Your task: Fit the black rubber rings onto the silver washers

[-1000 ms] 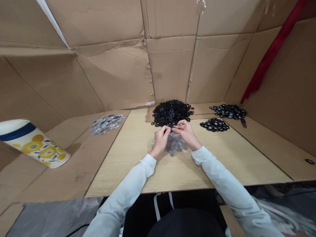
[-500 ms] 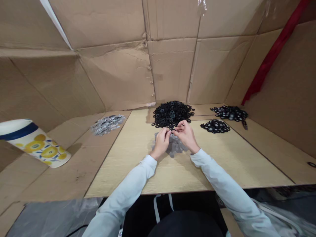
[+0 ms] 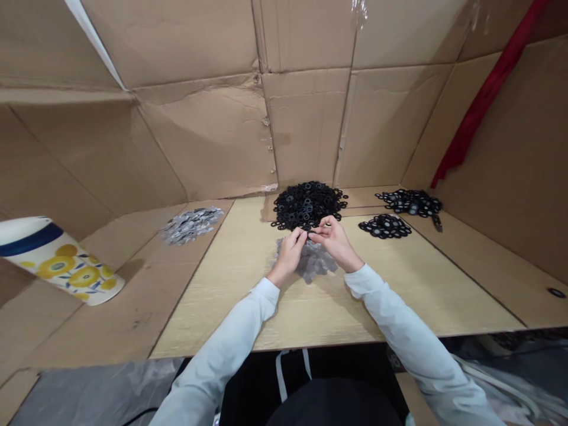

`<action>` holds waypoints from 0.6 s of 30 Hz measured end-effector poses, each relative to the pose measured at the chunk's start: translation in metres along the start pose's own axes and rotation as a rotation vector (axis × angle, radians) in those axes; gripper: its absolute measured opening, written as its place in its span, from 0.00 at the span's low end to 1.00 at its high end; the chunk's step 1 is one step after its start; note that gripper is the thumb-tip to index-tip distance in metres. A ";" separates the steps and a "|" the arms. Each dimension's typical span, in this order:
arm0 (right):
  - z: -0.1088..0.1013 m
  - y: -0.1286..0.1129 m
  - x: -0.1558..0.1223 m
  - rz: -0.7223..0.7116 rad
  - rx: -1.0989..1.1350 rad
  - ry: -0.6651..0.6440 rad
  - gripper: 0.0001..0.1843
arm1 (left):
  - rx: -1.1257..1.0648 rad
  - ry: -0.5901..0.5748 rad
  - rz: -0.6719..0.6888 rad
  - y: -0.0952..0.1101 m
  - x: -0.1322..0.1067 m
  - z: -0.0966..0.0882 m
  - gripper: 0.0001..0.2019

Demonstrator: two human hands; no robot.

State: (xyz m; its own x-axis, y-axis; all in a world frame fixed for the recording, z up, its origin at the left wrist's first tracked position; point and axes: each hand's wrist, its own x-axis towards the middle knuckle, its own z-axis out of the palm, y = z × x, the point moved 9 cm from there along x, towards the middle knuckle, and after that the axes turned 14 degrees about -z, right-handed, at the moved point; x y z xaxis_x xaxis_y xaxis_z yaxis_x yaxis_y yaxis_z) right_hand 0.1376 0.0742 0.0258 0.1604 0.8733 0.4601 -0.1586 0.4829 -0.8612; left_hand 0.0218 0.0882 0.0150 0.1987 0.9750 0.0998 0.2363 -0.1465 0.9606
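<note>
My left hand (image 3: 290,251) and my right hand (image 3: 333,241) meet at the middle of the board, fingers closed in a pinch. Between their fingertips they hold a small black ring (image 3: 311,235); whether a disc sits in it is too small to tell. Just beyond the fingers rises a large heap of black rings (image 3: 306,201). Under and between my hands lies a spread of translucent grey discs (image 3: 314,263), partly covered by them.
Grey discs (image 3: 190,226) are piled at left, near a flower-patterned white container (image 3: 66,263). At right lie two piles of black rings with pale centres, a nearer one (image 3: 385,226) and a farther one (image 3: 412,202). A lone ring (image 3: 556,293) lies far right. Cardboard walls (image 3: 204,136) surround the board.
The whole view has shifted slightly. My hands stay together around the black ring, with only a small shift of the fingers.
</note>
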 end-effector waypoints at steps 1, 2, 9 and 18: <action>0.000 0.000 0.000 0.003 0.003 0.005 0.25 | 0.005 -0.012 0.029 0.002 0.000 0.001 0.17; 0.000 0.000 0.000 0.007 0.005 0.005 0.25 | 0.013 -0.027 0.069 0.005 -0.001 0.002 0.18; 0.006 0.003 -0.005 0.074 0.058 -0.048 0.24 | 0.108 -0.002 0.198 0.013 0.000 0.002 0.18; -0.002 0.012 -0.007 0.057 -0.050 0.013 0.21 | 0.272 0.049 0.310 0.024 -0.008 0.005 0.15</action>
State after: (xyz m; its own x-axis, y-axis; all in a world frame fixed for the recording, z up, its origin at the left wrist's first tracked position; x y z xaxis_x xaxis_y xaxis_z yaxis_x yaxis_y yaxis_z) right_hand 0.1367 0.0741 0.0116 0.1653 0.8982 0.4072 -0.1188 0.4280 -0.8959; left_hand 0.0301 0.0762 0.0358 0.2560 0.8835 0.3923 0.4161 -0.4670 0.7803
